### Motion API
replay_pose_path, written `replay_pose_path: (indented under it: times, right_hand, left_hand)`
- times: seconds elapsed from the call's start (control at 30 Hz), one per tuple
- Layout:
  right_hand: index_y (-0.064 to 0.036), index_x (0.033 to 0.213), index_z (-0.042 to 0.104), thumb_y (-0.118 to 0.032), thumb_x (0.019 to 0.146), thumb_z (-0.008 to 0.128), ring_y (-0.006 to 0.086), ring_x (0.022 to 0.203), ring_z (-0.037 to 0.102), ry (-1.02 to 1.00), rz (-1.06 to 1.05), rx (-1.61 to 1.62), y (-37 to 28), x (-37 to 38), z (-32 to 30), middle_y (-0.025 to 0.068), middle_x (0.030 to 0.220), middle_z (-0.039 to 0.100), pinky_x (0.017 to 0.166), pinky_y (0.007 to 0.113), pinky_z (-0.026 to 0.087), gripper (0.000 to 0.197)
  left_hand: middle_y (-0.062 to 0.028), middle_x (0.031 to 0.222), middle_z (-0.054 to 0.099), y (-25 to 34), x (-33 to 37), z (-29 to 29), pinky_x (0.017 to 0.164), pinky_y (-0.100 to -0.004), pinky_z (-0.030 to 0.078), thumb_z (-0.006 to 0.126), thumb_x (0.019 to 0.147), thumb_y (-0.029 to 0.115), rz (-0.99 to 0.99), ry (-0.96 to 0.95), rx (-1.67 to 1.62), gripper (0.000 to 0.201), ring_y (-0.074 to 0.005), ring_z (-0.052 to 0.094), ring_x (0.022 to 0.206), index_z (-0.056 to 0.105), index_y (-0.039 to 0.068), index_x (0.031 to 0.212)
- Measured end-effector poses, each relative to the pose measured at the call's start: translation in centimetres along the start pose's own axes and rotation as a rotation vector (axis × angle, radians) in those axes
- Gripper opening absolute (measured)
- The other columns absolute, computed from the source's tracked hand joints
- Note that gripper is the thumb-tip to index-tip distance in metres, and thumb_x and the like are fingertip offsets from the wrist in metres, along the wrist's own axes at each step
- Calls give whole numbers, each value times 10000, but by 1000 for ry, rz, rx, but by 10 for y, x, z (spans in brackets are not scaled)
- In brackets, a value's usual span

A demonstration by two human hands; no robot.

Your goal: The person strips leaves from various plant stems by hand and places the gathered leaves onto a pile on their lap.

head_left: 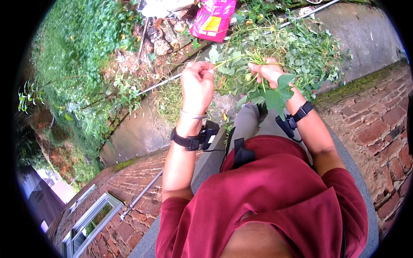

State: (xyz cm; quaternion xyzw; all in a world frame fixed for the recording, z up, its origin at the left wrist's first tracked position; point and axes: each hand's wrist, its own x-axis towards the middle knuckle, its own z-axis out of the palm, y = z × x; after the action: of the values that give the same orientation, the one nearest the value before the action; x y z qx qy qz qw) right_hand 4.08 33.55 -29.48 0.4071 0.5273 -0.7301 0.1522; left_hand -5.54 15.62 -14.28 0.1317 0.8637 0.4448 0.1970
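My left hand (197, 86) is closed in a pinch, thumb against fingertips, on the end of a thin green stem (228, 61). That stem runs right toward a bunch of green stems (257, 59), which my right hand (271, 73) grips between thumb and fingers. A broad lobed green leaf (278, 95) hangs below my right hand, in front of the wrist. Under both hands lies a large heap of cut leafy vines (312, 49), spread over the concrete. How many stems are in the bunch I cannot tell.
A bright pink bag (214, 19) lies beyond the heap, beside stones (161, 46). A pale pipe (160, 84) crosses behind the hands. Brick walls (374, 122) stand to the right and lower left, with a window (92, 219). Dense green plants (81, 56) grow at left.
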Motion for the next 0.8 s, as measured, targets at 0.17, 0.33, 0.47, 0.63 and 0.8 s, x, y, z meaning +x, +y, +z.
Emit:
replay_pose_path:
  times: [0.17, 0.33, 0.47, 0.63, 0.8]
  right_hand:
    - [-6, 1309, 577, -151, 868, 718, 87, 621, 566, -507, -287, 532, -20, -32, 14, 85, 1123, 665, 596, 233, 503, 485]
    - [4, 934, 688, -107, 849, 713, 109, 605, 579, -643, -297, 594, -36, -38, 22, 119, 859, 697, 560, 229, 465, 142]
    - [-21, 722, 620, -133, 872, 668, 94, 512, 521, -265, -228, 83, -29, -28, 9, 27, 651, 598, 469, 225, 402, 193]
    - [-5, 1104, 624, -136, 845, 740, 73, 490, 511, -244, -116, 90, 9, -6, -22, 7, 682, 616, 407, 200, 390, 312]
    - [-28, 1241, 601, -109, 807, 771, 25, 499, 468, -637, -134, 43, -37, -57, 8, -16, 714, 617, 417, 186, 362, 473]
  left_hand:
    - [-25, 716, 539, 8, 8, -12, 498, -192, 308, 560, 885, -52, -407, -459, -695, 156, -74, 444, 583, 649, -79, 1010]
    - [-40, 721, 539, 22, 9, -15, 487, -192, 287, 548, 891, -62, -489, -472, -723, 197, -75, 427, 584, 636, -98, 1064]
    - [-51, 710, 529, 21, 13, -34, 474, -188, 287, 547, 897, -48, -459, -462, -730, 207, -69, 393, 551, 629, -104, 1079]
    - [-106, 895, 562, 20, 14, -37, 553, -217, 367, 547, 909, -48, -435, -331, -904, 268, -138, 479, 738, 560, -145, 1159]
    - [-207, 1165, 503, -15, 28, -15, 939, -412, 509, 477, 932, -68, -394, -295, -1206, 373, -299, 560, 1001, 384, -190, 1273]
